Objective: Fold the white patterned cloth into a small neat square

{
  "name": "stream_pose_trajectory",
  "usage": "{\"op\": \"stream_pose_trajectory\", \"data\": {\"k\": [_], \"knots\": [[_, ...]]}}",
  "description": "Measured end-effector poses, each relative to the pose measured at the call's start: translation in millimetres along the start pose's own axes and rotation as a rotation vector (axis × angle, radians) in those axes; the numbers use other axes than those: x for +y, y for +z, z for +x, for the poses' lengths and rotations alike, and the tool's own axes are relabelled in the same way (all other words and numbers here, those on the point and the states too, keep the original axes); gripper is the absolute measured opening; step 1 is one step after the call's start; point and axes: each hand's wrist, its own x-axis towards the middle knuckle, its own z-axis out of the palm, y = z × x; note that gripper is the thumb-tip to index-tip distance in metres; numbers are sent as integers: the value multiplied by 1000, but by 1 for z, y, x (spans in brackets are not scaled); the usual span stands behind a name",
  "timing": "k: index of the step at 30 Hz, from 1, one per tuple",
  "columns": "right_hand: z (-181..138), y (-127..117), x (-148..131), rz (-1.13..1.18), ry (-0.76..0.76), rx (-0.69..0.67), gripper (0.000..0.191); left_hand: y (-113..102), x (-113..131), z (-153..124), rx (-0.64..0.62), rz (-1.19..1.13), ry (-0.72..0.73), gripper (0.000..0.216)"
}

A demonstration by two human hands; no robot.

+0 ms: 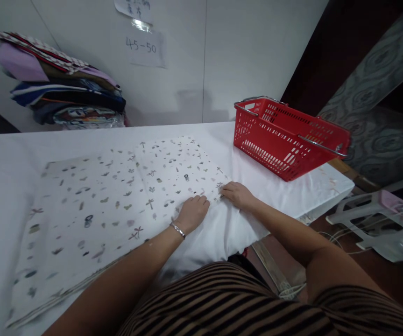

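Note:
A white cloth with small printed figures [110, 196] lies spread flat on the white-covered table [278, 191]. My left hand [191, 212], a silver bangle on its wrist, rests on the cloth's near right edge with fingers curled onto the fabric. Just to its right, my right hand [235, 193] pinches the same edge at the cloth's right corner. Both hands sit close together, almost touching.
A red plastic basket [288, 137] with metal handles stands on the table's right end. A stack of folded fabrics [61, 88] leans at the back left against the white wall. A white and pink stool [379, 224] stands on the floor at the right.

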Motion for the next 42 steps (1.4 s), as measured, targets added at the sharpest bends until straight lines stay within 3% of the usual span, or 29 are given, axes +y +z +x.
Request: {"op": "stream_pose_trajectory", "data": {"k": [8,13,18,33,42], "knots": [[-4,0,2,39,-3,27,22,-10,-1,4,-39,-204,-256,24],[0,1,0,-24,45,88,21,-10,-7,6,20,-22,-116,23],[-2,4,0,19,-32,41,20,1,-5,0,-22,48,52,20],[-6,-6,4,79,-77,-69,21,-1,1,1,-71,-3,-39,19],[-13,-7,10,29,24,-57,23,0,2,1,-107,4,-40,23]]}}
